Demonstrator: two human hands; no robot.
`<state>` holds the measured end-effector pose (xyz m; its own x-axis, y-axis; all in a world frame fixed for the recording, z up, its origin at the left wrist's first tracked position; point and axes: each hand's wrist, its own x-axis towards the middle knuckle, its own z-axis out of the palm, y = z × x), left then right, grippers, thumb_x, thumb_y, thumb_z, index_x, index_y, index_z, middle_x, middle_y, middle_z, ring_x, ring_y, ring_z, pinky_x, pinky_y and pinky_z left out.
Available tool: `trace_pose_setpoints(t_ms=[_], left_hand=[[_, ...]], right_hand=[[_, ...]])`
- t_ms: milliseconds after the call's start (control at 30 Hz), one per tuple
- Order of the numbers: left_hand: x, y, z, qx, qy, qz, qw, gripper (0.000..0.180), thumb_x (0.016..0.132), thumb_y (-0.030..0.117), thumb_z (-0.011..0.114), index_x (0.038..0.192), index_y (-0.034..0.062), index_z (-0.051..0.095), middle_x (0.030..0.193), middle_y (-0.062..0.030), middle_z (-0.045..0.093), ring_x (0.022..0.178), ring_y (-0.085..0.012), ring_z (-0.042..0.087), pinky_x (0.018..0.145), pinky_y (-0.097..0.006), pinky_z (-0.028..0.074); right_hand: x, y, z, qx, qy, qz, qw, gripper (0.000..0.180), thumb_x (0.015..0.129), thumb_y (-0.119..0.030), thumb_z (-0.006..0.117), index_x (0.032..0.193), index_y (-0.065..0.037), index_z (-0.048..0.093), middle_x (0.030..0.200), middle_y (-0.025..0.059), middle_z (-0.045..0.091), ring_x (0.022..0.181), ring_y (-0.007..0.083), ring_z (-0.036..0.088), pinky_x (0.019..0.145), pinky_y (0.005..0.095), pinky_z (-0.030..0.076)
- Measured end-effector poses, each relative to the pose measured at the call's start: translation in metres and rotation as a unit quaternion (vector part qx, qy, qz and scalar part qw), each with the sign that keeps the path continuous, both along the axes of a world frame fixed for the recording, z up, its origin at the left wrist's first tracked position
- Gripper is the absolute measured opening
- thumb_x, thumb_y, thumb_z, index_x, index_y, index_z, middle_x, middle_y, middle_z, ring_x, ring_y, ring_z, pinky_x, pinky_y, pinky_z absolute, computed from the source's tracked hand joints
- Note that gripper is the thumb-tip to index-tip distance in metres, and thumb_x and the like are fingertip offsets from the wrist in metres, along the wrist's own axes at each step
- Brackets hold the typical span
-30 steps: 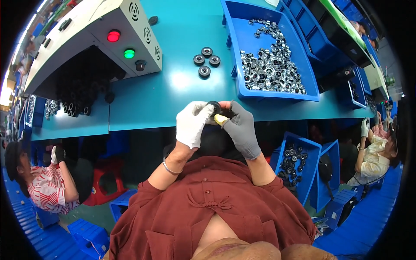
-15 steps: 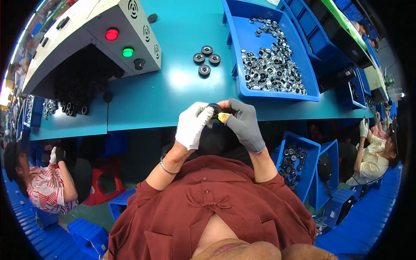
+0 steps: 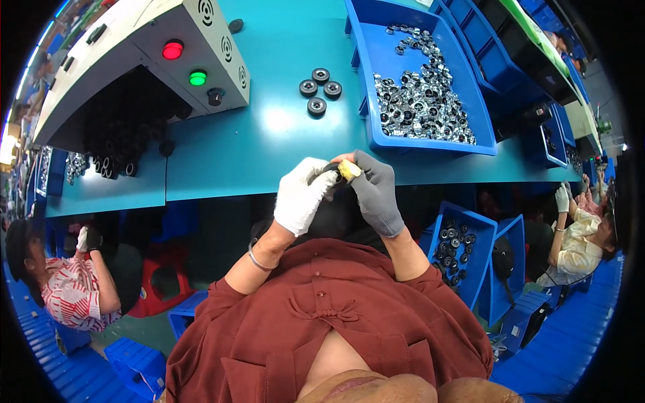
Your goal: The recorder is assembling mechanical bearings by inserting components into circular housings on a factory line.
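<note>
Just off the bench's near edge, my left hand (image 3: 300, 196) in a white glove pinches a small black wheel (image 3: 331, 168), mostly covered by the fingers. My right hand (image 3: 378, 199) wears a grey glove and closes on the same wheel from the other side. Yellow wrapping (image 3: 349, 170) shows at its thumb tip, pressed against the wheel; bare fingertips show behind. Beyond my hands, several finished-looking wheels (image 3: 317, 107) with black tyres and silver hubs lie grouped on the bench.
A large blue tray (image 3: 430, 146) of shiny hubs stands at right on the teal bench (image 3: 269, 158). At left is a white machine (image 3: 144, 43) with black tyres (image 3: 117, 144) beneath. A lower blue bin (image 3: 481, 269) holds wheels. People sit on both sides.
My right thumb has turned across the wheel, so more of its yellow wrapping shows. Both hands still hold the wheel in nearly the same place.
</note>
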<state>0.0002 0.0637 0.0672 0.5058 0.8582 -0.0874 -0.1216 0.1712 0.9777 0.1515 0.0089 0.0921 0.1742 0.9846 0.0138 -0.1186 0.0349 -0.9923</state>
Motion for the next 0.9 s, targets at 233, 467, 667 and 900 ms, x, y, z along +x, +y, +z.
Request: trace_pose_setpoints(t_ms=[233,467,667,900], left_hand=[[-0.005,0.014,0.007,-0.119,-0.059,0.035,0.991,0.020,0.098,0.014,0.063,0.104,-0.0049,0.066,0.084,-0.0067,0.069,0.067,-0.0105,0.061,0.064,-0.023,0.049],[-0.021,0.031,-0.004,-0.220,-0.232,-0.031,0.947,0.028,0.102,0.024,0.058,0.106,-0.0031,0.064,0.086,-0.0069,0.063,0.072,-0.0140,0.058,0.068,-0.027,0.048],[-0.049,0.037,0.001,0.154,0.006,0.280,0.948,0.034,0.092,0.006,0.066,0.125,-0.0012,0.061,0.114,-0.0097,0.060,0.084,-0.0141,0.062,0.078,-0.027,0.052],[-0.137,0.096,0.014,0.386,0.188,0.371,0.824,0.029,0.084,-0.003,0.066,0.113,-0.0033,0.064,0.109,-0.0135,0.060,0.080,-0.0180,0.063,0.073,-0.029,0.053]], right_hand=[[-0.004,0.007,0.000,0.040,0.021,-0.025,0.999,0.030,0.095,0.000,0.054,0.124,0.004,0.062,0.109,0.0041,0.063,0.095,0.0073,0.059,0.084,0.0227,0.048],[-0.015,0.030,0.014,0.045,-0.135,0.060,0.988,0.042,0.086,0.000,0.061,0.128,0.001,0.060,0.114,0.0064,0.059,0.085,0.0087,0.060,0.078,0.0237,0.048],[-0.043,0.093,0.036,0.154,-0.444,0.017,0.882,0.035,0.078,-0.004,0.068,0.112,0.000,0.062,0.100,0.0159,0.060,0.094,0.0301,0.061,0.082,0.0412,0.049],[-0.026,0.159,0.002,0.126,-0.798,-0.009,0.589,0.017,0.073,-0.017,0.072,0.088,-0.009,0.067,0.095,0.0104,0.062,0.095,0.0317,0.058,0.076,0.0434,0.047]])
